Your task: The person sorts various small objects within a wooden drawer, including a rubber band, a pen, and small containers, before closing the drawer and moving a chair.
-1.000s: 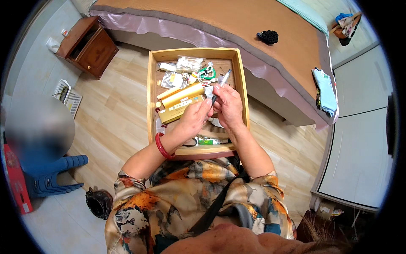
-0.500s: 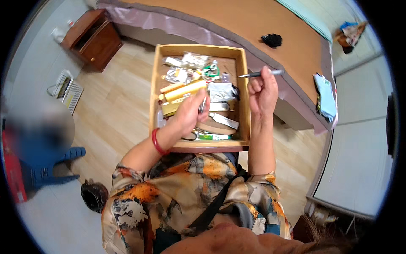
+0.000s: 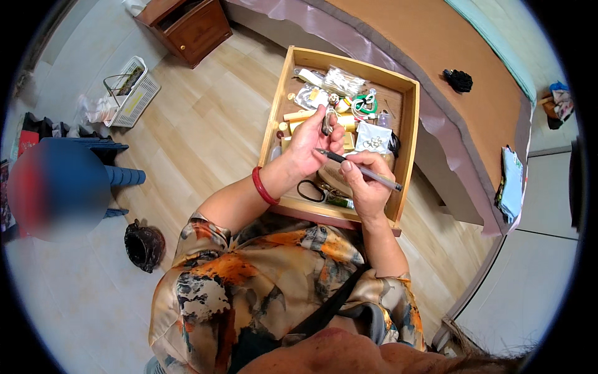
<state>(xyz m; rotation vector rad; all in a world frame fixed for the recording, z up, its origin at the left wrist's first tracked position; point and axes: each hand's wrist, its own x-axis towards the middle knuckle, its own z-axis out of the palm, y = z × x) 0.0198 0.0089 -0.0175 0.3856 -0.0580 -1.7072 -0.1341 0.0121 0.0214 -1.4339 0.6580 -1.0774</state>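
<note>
My right hand (image 3: 369,192) grips a pen (image 3: 389,182) with a black grip section and a clear grey barrel. The pen's tip points left, at the palm of my left hand (image 3: 305,146). In the curled fingers of that left hand is a small shiny metal piece (image 3: 327,124), its kind unclear. Both hands are above a wooden drawer (image 3: 406,156). Inside it lie a bag of cotton swabs (image 3: 344,81), a green and white cord (image 3: 364,106), a clear packet (image 3: 374,137), a wooden comb (image 3: 336,178) and a black loop (image 3: 311,191). My hands hide part of the contents.
Beyond the drawer is a bed (image 3: 398,31) with a black bunched item (image 3: 458,80) and folded blue cloth (image 3: 511,184). At left are a brown cabinet (image 3: 196,34), a white basket (image 3: 138,100), a blue stool (image 3: 124,176) and a dark bag (image 3: 144,245).
My right hand has brought the pen left and down, close to my left hand. The left hand has turned palm up, still holding the metal piece. The whole view has shifted.
</note>
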